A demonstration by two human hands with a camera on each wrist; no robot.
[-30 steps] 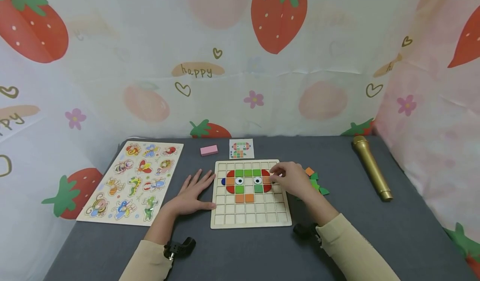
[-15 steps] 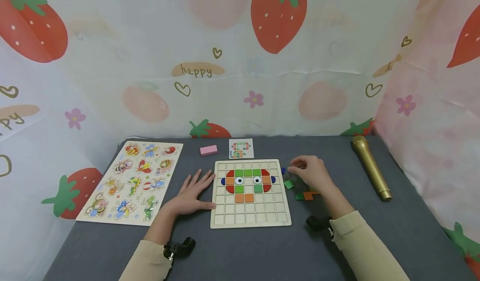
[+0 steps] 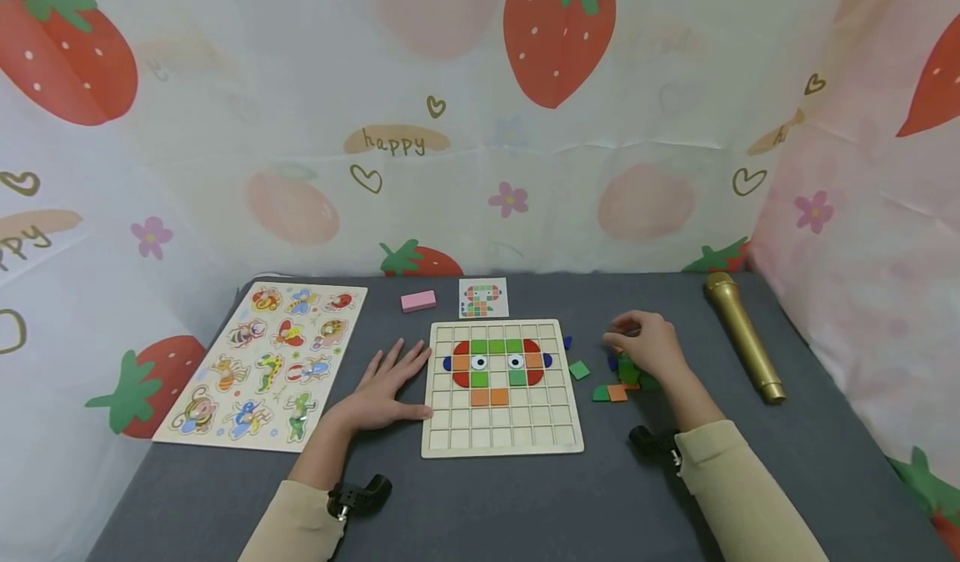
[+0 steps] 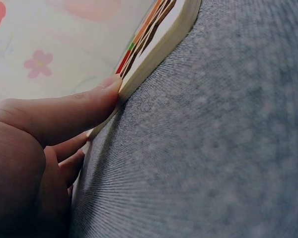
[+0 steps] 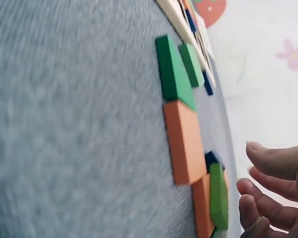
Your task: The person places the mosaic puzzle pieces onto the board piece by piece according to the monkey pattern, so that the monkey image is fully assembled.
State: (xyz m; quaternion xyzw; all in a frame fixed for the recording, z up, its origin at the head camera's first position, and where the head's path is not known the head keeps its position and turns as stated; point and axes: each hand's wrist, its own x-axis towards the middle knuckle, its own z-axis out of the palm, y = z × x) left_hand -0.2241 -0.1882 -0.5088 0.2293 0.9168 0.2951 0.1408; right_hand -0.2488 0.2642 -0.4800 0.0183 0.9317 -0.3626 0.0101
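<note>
A wooden grid board (image 3: 502,439) holds red, green, orange and blue tiles and two eye tiles, laid out like a face. My left hand (image 3: 382,391) lies with spread fingers along the board's left side; in the left wrist view its thumb (image 4: 97,101) touches the board's edge. My right hand (image 3: 651,347) hovers by a loose pile of green tiles (image 3: 628,372) and others right of the board. In the right wrist view its thumb (image 5: 273,159) and fingers are apart with nothing between them. An orange tile (image 5: 186,144) and a dark green tile (image 5: 171,74) lie close by.
Behind the board lie a small pattern card (image 3: 483,297) and a pink block (image 3: 417,300). A picture puzzle board (image 3: 258,370) is on the left. A gold microphone (image 3: 742,335) lies far right. A printed curtain (image 3: 480,170) hangs behind the dark table (image 3: 480,512).
My right hand has moved right, from the board's right side to the loose tiles. A blue piece now shows at the face's right side, where the hand was. My left hand has stayed put.
</note>
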